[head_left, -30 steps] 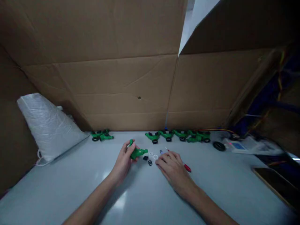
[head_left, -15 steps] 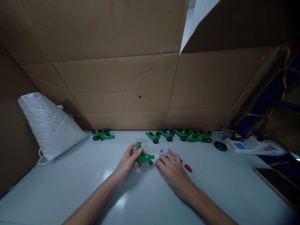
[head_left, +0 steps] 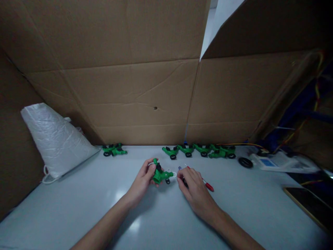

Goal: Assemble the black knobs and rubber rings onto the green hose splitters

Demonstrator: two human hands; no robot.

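My left hand (head_left: 145, 177) is closed around a green Y-shaped hose splitter (head_left: 159, 176), with one outlet pointing up and another pointing right. Below that right outlet lie small black O-rings (head_left: 168, 181). White sealing rings (head_left: 174, 174) rest on the table at the outlet's tip. My right hand (head_left: 191, 182) is beside them with thumb and fingertips pinched; something dark shows between its fingers, too small to make out. A red-handled screwdriver (head_left: 208, 186) lies partly behind the right hand, next to a blue-ended stick (head_left: 179, 168).
More green splitters stand along the back edge, one group (head_left: 114, 150) at left and several (head_left: 203, 150) at right. A black ring (head_left: 245, 162) lies by a plastic-wrapped item (head_left: 275, 162). A white bag (head_left: 56, 142) leans at left, before cardboard walls (head_left: 140, 90). A dark framed panel (head_left: 307, 205) is at right.
My right hand has shifted slightly right, and its fingertips have come together. The splitter has turned a little in my left hand, showing its black valve lever.
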